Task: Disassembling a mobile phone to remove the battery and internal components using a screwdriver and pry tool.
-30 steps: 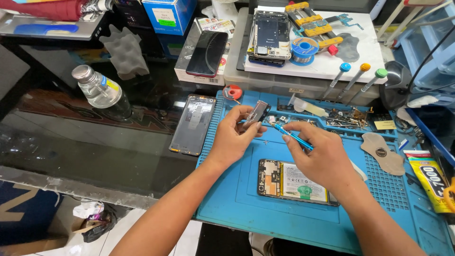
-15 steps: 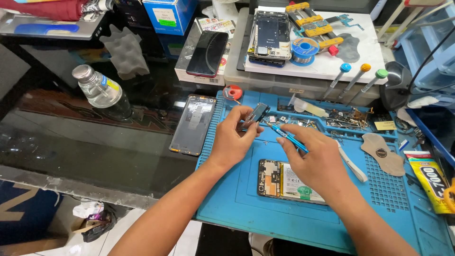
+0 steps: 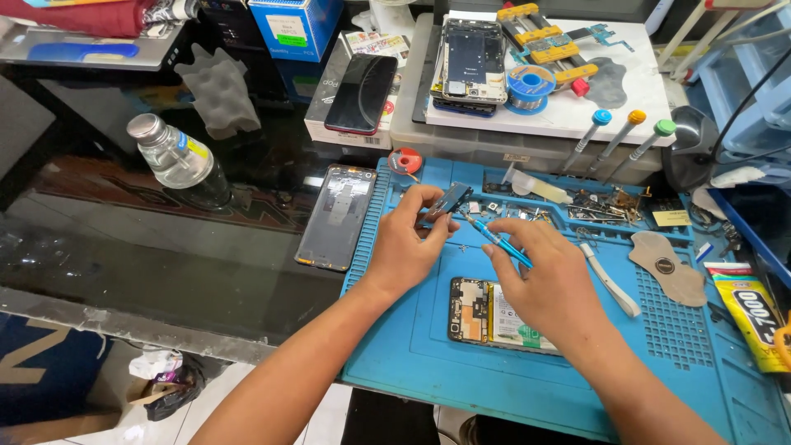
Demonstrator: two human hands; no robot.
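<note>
- Blue work mat (image 3: pixel 412 354) lies under both hands; an opened phone (image 3: pixel 494 313) rests just below the right hand's grip.
- Left hand (image 3: pixel 408 243) pinches a small dark phone part (image 3: pixel 449 199), raised off the mat.
- Right hand (image 3: pixel 544 280) grips blue tweezers (image 3: pixel 494 239), tips just beside the part; judged step: picking at it, needing a steady aim.

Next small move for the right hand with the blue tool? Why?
Probably ease the blue tool's tip the last bit up to the small dark part that the left hand pinches above the blue mat. The right hand has the tip aimed at it, just short of it, and the opened phone lies untouched below.
</note>
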